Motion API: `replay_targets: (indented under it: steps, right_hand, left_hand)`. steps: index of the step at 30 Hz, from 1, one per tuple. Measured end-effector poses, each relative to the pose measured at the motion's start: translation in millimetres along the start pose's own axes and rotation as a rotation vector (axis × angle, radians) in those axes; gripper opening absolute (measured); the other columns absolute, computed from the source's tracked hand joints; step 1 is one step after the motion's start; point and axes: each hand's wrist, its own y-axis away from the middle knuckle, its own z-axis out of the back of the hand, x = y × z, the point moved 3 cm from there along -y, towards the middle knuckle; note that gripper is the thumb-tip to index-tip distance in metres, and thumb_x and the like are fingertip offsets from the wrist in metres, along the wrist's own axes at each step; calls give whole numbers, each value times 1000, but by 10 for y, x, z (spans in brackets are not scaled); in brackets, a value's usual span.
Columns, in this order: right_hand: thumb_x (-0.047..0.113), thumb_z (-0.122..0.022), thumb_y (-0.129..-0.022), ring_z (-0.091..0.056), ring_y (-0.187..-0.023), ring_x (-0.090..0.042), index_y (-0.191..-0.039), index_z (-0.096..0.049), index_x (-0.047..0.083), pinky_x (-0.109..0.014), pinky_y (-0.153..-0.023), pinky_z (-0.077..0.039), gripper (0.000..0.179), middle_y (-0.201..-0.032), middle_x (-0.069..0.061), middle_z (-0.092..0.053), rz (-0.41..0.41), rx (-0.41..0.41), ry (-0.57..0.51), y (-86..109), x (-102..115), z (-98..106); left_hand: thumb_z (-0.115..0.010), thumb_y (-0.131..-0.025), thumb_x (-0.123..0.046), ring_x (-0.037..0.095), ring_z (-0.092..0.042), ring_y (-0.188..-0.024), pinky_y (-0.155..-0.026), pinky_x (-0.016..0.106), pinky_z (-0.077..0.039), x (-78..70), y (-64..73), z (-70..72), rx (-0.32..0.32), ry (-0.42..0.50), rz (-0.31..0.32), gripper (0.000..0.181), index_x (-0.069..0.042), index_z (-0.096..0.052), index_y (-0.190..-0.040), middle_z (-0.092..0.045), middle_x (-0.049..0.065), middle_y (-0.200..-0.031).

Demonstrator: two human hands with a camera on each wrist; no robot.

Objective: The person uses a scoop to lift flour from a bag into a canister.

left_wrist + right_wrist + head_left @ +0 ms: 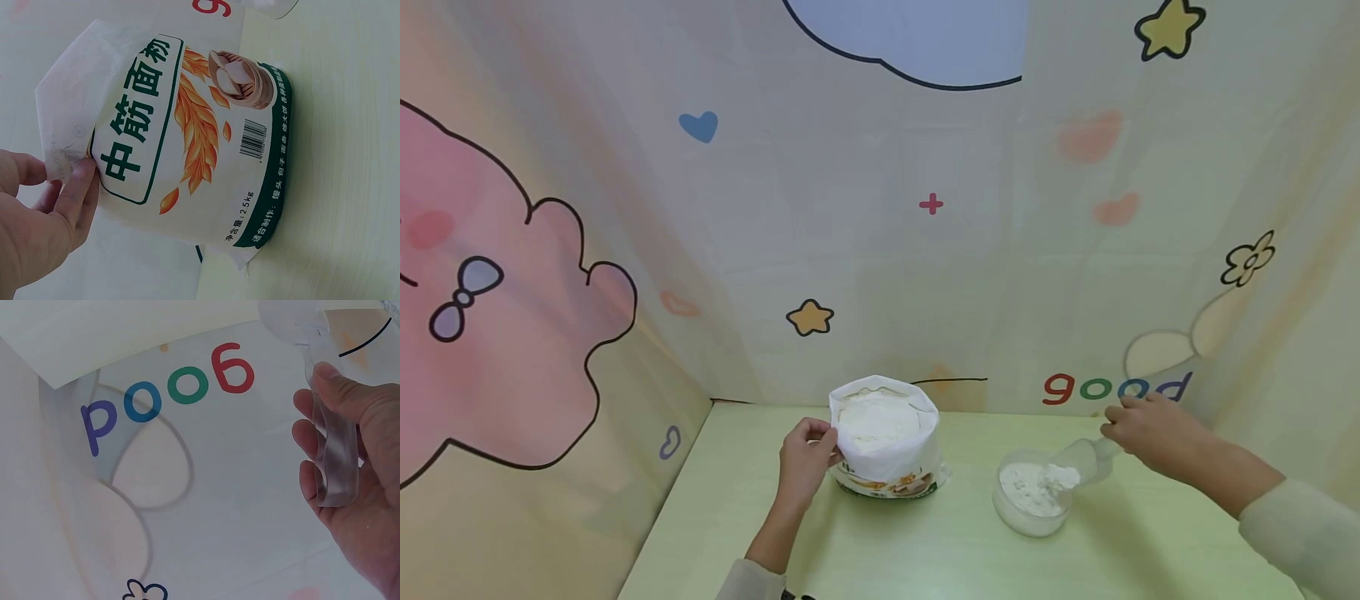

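My left hand point(807, 462) pinches the folded-down rim of an open flour bag point(887, 454) at its left side. White flour point(880, 419) shows inside the bag's mouth. In the left wrist view the printed bag front point(206, 137) carries wheat ears and "2.5kg". My right hand point(1157, 433) grips the handle point(337, 456) of a clear plastic scoop point(1082, 461). The scoop tilts over a clear round bowl point(1032, 525), with a clump of flour point(1062, 477) at its lip. More flour lies in the bowl.
A pale green-yellow table point(955, 558) bears the bag and, to its right, the bowl. Behind it hangs a printed curtain point(850, 225) with stars, hearts and the word "good". More printed cloth point(512, 517) closes off the left side.
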Motion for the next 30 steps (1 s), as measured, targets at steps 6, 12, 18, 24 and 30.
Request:
replay_targets:
  steps: [6,12,18,24,30]
  right_hand:
    - [6,-95,-65,-53,-72,-20,-85,-72,18,-29,-55,-47,33,-81,3,-61,-9,20,40,-35,-18,75]
    - [5,-94,-65,-54,-73,-20,-85,-73,18,-30,-56,-49,32,-81,3,-61,-4,9,41,-62,-40,126]
    - [13,-95,-66,-57,-77,-20,-89,-73,17,-33,-60,-53,32,-85,3,-64,-8,-28,-5,-51,-73,121]
    - [24,-92,-73,-59,-79,-21,-98,-74,18,-30,-56,-53,32,-87,3,-63,-41,-16,-78,83,-84,31]
    - [23,-94,-68,-60,-75,-21,-96,-76,16,-32,-59,-57,34,-83,2,-62,-72,-94,-134,257,-62,-141]
  left_hand:
    - [-64,-99,-9,14,-69,-70,-70,29,-68,-18,3,7,-1,6,2,16,5,-63,-107,-61,12,-93]
    - [-64,-99,-8,15,-69,-73,-70,29,-68,-39,1,18,3,3,-11,16,6,-63,-106,-60,14,-93]
    - [-63,-98,-7,15,-69,-73,-70,28,-68,-29,0,16,3,11,-24,13,6,-63,-103,-60,13,-92]
    - [-63,-99,-8,15,-68,-73,-71,29,-68,-15,24,7,12,8,-18,15,6,-63,-105,-60,13,-93]
    - [-63,-99,-9,15,-68,-73,-72,31,-68,-39,42,7,19,10,-19,18,7,-63,-107,-61,14,-95]
